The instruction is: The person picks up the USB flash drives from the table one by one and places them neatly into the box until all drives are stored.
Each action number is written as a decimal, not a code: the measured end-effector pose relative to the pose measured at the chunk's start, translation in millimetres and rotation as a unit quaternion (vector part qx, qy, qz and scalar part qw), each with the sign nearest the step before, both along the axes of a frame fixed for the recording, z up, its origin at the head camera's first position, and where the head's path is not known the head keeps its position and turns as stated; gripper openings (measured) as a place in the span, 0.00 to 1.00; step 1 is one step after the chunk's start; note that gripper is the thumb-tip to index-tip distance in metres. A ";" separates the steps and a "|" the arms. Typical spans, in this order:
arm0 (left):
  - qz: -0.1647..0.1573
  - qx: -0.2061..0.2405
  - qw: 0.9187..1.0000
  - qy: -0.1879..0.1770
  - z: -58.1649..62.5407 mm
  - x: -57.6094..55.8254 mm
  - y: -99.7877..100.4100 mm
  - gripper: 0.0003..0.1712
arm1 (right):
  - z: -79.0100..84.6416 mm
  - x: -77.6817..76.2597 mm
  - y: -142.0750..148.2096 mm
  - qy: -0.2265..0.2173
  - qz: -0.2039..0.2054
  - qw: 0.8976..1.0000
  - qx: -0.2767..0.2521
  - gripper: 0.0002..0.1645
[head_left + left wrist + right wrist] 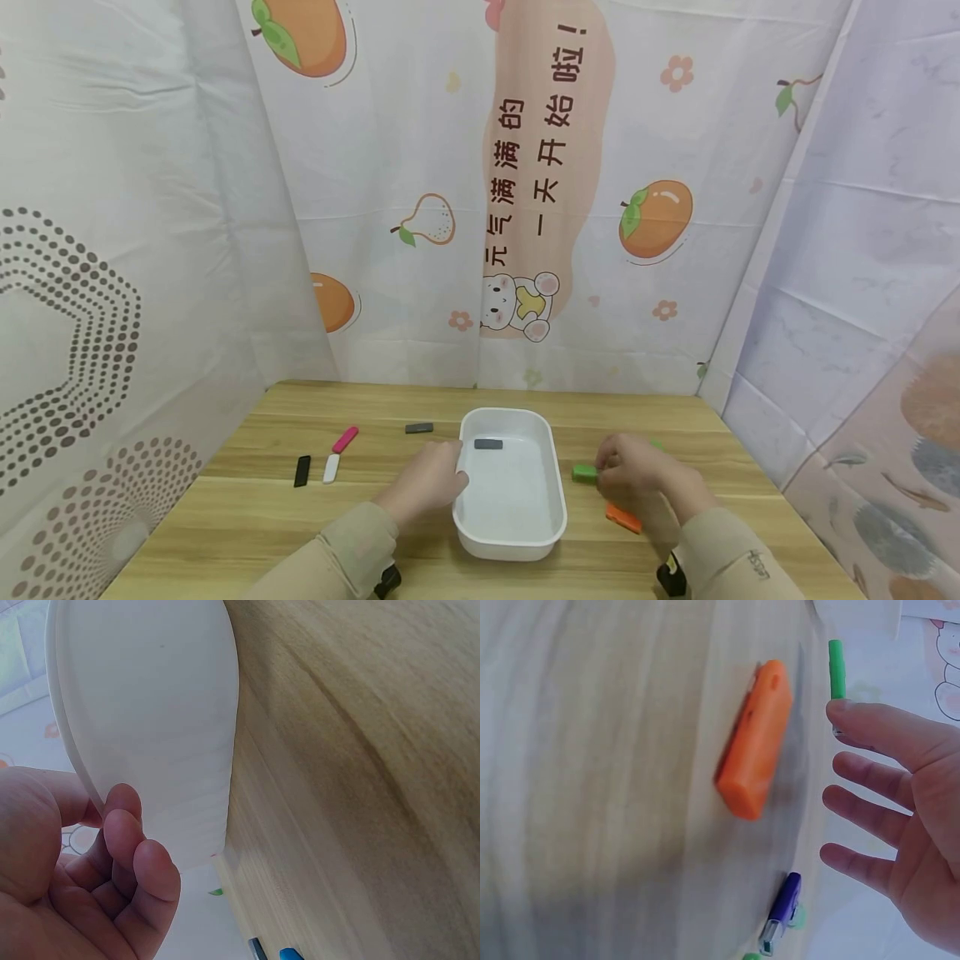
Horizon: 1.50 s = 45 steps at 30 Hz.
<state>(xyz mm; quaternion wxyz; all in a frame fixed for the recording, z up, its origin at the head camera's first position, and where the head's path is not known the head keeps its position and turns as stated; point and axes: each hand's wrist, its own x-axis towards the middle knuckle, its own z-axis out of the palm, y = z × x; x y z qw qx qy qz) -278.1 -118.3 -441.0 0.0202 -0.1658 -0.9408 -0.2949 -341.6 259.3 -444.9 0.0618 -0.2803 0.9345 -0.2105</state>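
Note:
My left hand point(427, 482) grips the left rim of a white plastic tray point(557, 492), thumb on one side and fingers on the other in the left wrist view. Inside the tray, near its far end, lies a grey USB stick point(488, 444). To the right of the tray, my right hand point(637, 473) pinches a green USB stick point(837, 671) between thumb and forefinger, its other fingers spread apart. Close to that hand lies an orange stick-shaped piece point(756, 742), perhaps another USB stick. A purple USB stick point(784, 904) with a metal plug lies beyond it.
Left of the tray lie a black stick point(302, 471), a white stick point(331, 468), a pink stick point(345, 439) and a dark grey stick point(418, 428). Another green piece point(657, 445) shows behind my right hand. A printed curtain point(420, 333) hangs behind the wooden table point(225, 517).

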 end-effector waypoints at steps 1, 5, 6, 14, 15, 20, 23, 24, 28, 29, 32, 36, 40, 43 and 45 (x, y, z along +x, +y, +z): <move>0.000 -0.001 1.000 0.000 -0.1 -0.1 0.1 0.16 | 0.8 -0.5 -0.1 -0.001 -0.004 1.000 -0.002 0.08; 0.002 0.000 1.000 -0.002 -0.3 -0.4 0.3 0.17 | 4.7 -1.7 -1.4 -0.005 -0.021 1.000 -0.006 0.08; 0.002 0.000 1.000 -0.001 -0.2 -0.5 0.3 0.17 | 6.0 -1.9 -1.9 -0.006 -0.026 1.000 -0.006 0.08; 0.005 -0.004 1.000 0.000 0.6 -1.4 0.5 0.19 | 16.7 -6.7 -1.9 0.023 0.007 1.000 -0.001 0.06; 0.004 -0.004 1.000 0.000 1.1 -1.2 0.5 0.19 | 17.7 -7.8 -1.5 0.030 0.015 0.999 0.002 0.05; 0.002 -0.006 1.000 0.001 0.9 -0.8 0.5 0.18 | 22.5 -11.9 -0.9 0.043 0.012 0.999 0.012 0.05; 0.002 -0.007 1.000 0.002 0.7 -0.4 0.4 0.18 | 27.1 -11.9 -2.1 0.029 -0.014 0.999 0.011 0.06; 0.002 -0.007 1.000 0.002 0.8 -0.4 0.3 0.18 | 29.1 -11.7 -2.5 0.026 -0.021 0.999 0.009 0.07; 0.004 -0.004 1.000 -0.002 1.0 -0.6 -0.1 0.19 | 37.0 -12.7 -2.6 0.026 -0.014 1.000 0.010 0.05; 0.005 -0.004 1.000 -0.003 0.9 -0.8 -0.1 0.19 | 38.6 -13.2 -2.3 0.029 -0.010 0.999 0.012 0.05; 0.006 -0.003 1.000 -0.004 0.3 -1.4 -0.1 0.19 | 42.4 -15.1 -1.7 0.038 -0.004 0.999 0.019 0.04; 0.006 -0.003 1.000 -0.005 0.1 -1.2 -0.1 0.18 | 46.5 -17.4 -2.0 0.037 -0.012 0.999 0.016 0.04; 0.003 -0.003 1.000 -0.002 0.1 -0.1 -0.5 0.17 | 50.9 -19.6 -3.5 0.036 -0.009 0.999 0.011 0.03; 0.002 -0.006 1.000 0.003 -0.4 0.3 -0.5 0.16 | 54.8 -20.6 -5.1 0.046 0.000 0.999 0.014 0.03; 0.003 -0.008 1.000 0.006 -0.6 0.4 -0.3 0.16 | 57.9 -20.4 -6.7 0.048 -0.001 0.999 0.014 0.03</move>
